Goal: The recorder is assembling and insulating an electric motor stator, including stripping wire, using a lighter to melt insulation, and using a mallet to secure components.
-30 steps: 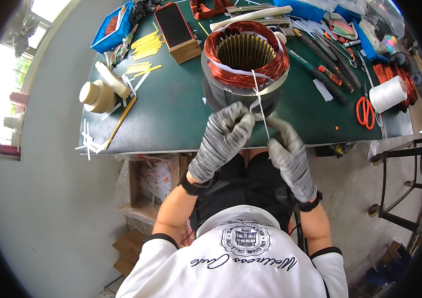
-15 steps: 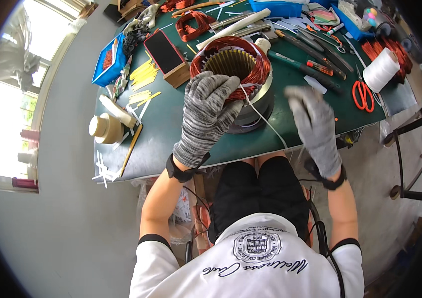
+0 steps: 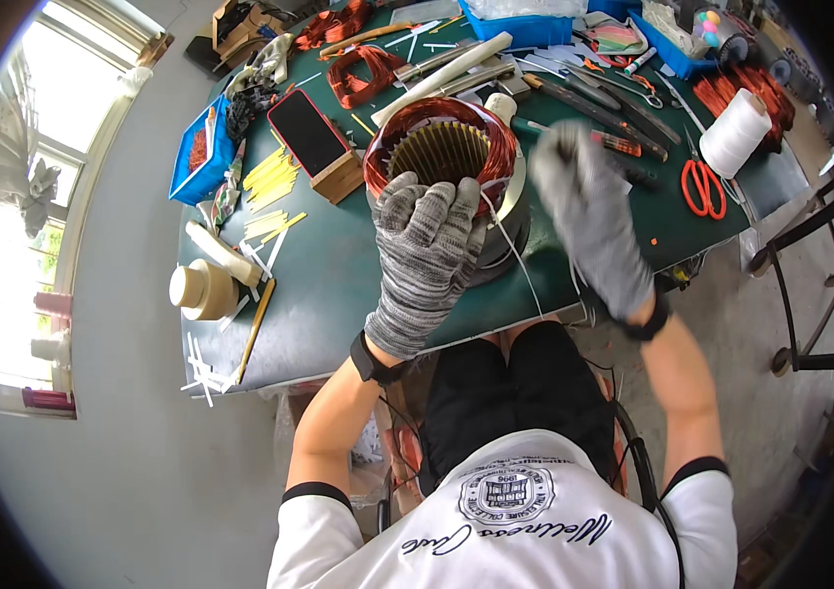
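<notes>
Currently, L hand [image 3: 427,257] atop copper winding [image 3: 501,149], w/ R hand [image 3: 590,214] blurred nearby; can't tell if either's gripping.

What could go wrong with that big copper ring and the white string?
The white string might snag, since it hangs from the copper ring toward the edge of the table. The left hand is on the ring, so pressing hard might bend its wires. The blurred right hand might bump the orange-and-black tool near it.
</notes>
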Available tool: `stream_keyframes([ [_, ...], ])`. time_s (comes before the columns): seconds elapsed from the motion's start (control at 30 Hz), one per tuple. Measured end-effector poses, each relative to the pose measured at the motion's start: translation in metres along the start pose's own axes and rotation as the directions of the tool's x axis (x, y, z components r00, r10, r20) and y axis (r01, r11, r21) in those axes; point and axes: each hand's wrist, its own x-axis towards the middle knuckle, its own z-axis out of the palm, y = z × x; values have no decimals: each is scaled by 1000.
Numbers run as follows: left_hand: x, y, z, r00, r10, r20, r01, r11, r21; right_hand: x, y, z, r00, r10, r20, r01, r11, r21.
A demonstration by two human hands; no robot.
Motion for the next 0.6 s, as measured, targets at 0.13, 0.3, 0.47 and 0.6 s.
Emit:
stream_keyframes([
  [0.13, -5, -7, 10, 1000, -1, -15, 1, 999, -34, -62, -17, -4, 807, 236, 542, -504, 754, 422],
  [0.3, -3, -7, 3, 995, -4, -96, -4, 997, -75, -50, -39, -11, 724, -14, 689, -638, 364, 678],
  [0.47, 2, -8, 11, 995, 23, -101, -35, 993, -115, -72, 17, 32, 838, -224, 497, -525, -578, 625],
  [0.6, -5, -33, 3, 996, 51, -69, -66, 970, -235, -6, -55, 8, 584, -153, 797, -812, -98, 576],
])
